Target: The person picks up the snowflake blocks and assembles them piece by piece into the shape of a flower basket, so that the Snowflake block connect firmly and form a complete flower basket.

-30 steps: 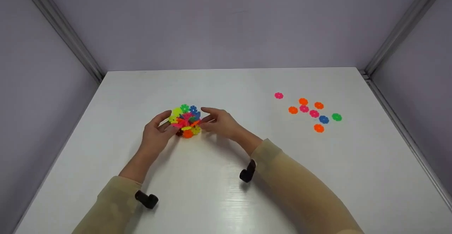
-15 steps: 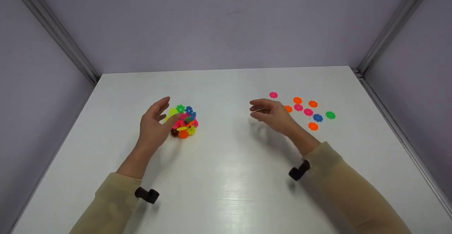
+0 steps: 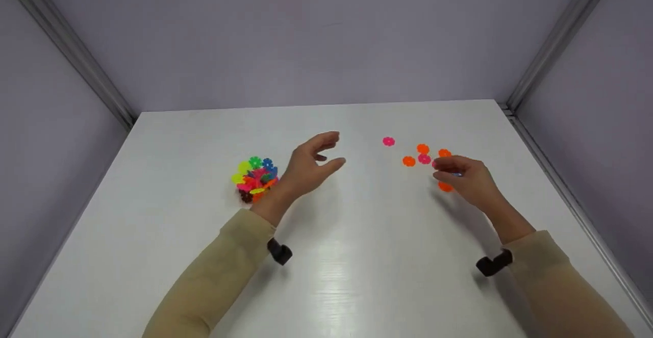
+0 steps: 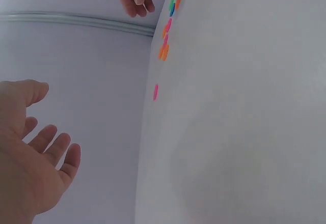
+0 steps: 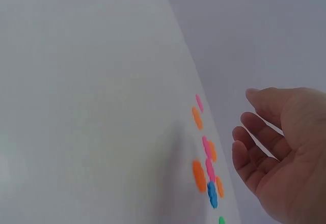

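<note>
My left hand (image 3: 308,167) is raised over the middle of the table, palm turned right, with thumb and fingers spread apart and nothing between them. In the left wrist view that hand (image 4: 38,158) shows loosely bent, bare fingers. My right hand (image 3: 469,180) hovers above the loose flower-shaped plastic pieces, overlapping several of them in the head view. In the right wrist view its fingers (image 5: 254,152) are relaxed and hold nothing. A blue piece (image 5: 212,194), an orange piece (image 5: 199,175) and a green piece (image 5: 221,220) lie below it.
A ball of joined flower pieces (image 3: 257,177) in many colours rests on the table (image 3: 357,256) left of centre, partly behind my left forearm. A pink piece (image 3: 388,141) and an orange piece (image 3: 408,161) lie left of my right hand. Walls surround the table's back and sides.
Both hands have left the ball of flower pieces, which stays on the table. The right hand has moved right to the loose pieces; the left hand followed to the middle.
</note>
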`<action>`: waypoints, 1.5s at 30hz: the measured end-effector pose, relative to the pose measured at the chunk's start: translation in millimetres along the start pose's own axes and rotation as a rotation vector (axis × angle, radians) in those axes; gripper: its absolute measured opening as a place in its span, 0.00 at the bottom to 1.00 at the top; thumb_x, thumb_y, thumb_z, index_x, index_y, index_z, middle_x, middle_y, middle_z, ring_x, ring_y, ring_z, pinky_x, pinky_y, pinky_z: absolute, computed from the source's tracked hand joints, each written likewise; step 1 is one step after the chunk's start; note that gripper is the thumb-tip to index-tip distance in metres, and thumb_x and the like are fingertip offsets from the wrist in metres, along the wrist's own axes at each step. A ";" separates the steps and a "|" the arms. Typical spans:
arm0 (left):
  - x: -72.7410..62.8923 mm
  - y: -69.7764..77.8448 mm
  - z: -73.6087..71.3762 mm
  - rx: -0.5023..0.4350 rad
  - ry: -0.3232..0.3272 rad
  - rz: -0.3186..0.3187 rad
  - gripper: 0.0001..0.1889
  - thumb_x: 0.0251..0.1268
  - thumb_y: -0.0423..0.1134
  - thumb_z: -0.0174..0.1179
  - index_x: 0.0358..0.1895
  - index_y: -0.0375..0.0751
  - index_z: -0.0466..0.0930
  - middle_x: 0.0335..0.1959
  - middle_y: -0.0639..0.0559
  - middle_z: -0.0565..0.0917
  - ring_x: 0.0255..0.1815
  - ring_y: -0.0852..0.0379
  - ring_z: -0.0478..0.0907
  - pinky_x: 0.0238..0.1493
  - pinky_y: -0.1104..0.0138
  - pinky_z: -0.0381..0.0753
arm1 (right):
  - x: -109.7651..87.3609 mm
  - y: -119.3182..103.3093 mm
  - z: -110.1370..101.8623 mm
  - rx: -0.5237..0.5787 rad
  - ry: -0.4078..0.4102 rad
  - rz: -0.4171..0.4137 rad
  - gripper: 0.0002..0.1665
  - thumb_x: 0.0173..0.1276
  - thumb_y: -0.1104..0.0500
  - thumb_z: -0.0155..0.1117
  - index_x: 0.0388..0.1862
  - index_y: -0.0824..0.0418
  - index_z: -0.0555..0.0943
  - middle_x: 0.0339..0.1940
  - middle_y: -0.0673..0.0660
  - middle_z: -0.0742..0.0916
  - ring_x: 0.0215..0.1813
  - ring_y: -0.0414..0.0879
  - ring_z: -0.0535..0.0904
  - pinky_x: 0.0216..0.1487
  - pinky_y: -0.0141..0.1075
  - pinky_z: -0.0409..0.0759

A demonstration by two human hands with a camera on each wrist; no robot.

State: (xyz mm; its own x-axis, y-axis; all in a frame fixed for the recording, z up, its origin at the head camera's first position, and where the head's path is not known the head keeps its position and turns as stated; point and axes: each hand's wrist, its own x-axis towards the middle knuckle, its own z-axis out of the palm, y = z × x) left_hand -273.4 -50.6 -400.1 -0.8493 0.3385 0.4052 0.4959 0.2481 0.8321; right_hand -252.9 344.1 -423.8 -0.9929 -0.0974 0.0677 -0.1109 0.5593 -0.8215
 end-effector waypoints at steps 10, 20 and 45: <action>47.0 -18.6 73.8 -0.062 -0.163 -0.099 0.31 0.74 0.40 0.69 0.77 0.43 0.73 0.73 0.51 0.78 0.71 0.54 0.76 0.68 0.57 0.79 | -10.9 29.6 -10.7 -0.046 0.007 0.097 0.28 0.76 0.49 0.72 0.67 0.63 0.83 0.62 0.63 0.86 0.62 0.56 0.80 0.48 0.25 0.82; 67.5 -31.5 121.8 -0.117 -0.209 -0.220 0.30 0.74 0.38 0.68 0.76 0.44 0.73 0.74 0.48 0.76 0.72 0.49 0.75 0.69 0.61 0.77 | -10.2 36.7 -7.8 -0.054 -0.013 0.116 0.26 0.75 0.54 0.72 0.67 0.63 0.83 0.64 0.62 0.85 0.61 0.55 0.79 0.50 0.23 0.80; 73.7 -37.7 167.2 0.239 -0.257 -0.209 0.27 0.77 0.40 0.66 0.76 0.48 0.75 0.63 0.55 0.81 0.66 0.57 0.71 0.70 0.69 0.71 | -17.3 38.8 -4.4 -0.107 -0.040 0.122 0.22 0.75 0.54 0.73 0.64 0.59 0.85 0.60 0.60 0.86 0.57 0.54 0.77 0.50 0.24 0.79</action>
State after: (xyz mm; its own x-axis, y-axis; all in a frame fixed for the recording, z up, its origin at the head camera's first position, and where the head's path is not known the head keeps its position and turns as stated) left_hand -324.4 116.8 -464.9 -0.8785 0.4664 0.1038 0.3713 0.5297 0.7626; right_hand -240.2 371.0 -454.3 -0.9971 -0.0547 -0.0527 0.0041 0.6534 -0.7570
